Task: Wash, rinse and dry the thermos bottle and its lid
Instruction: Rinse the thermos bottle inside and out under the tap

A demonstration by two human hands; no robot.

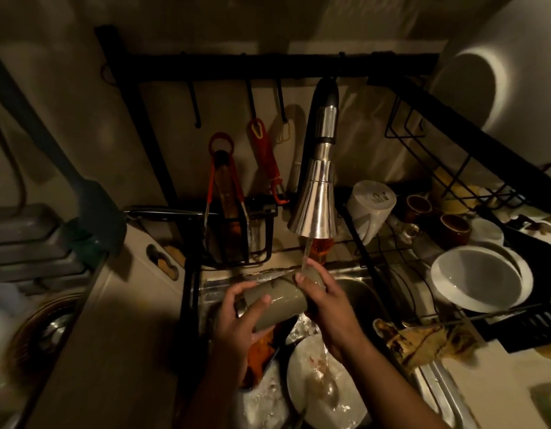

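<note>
A grey-green thermos bottle (277, 301) lies nearly sideways over the sink, held in both hands. My left hand (237, 323) wraps its lower end. My right hand (325, 301) grips the upper end, which sits under the thin stream from the chrome faucet head (314, 199). Water runs off my right wrist onto a white plate (317, 382) below. I cannot make out the lid in this dim view.
The steel sink (354, 286) holds dirty plates and orange scraps. A black drying rack (453, 230) at right carries a white bowl (478, 278), a white mug (371, 205) and brown cups. Tongs (224, 181) hang behind. A crumpled cloth (429, 342) lies on the sink's right edge.
</note>
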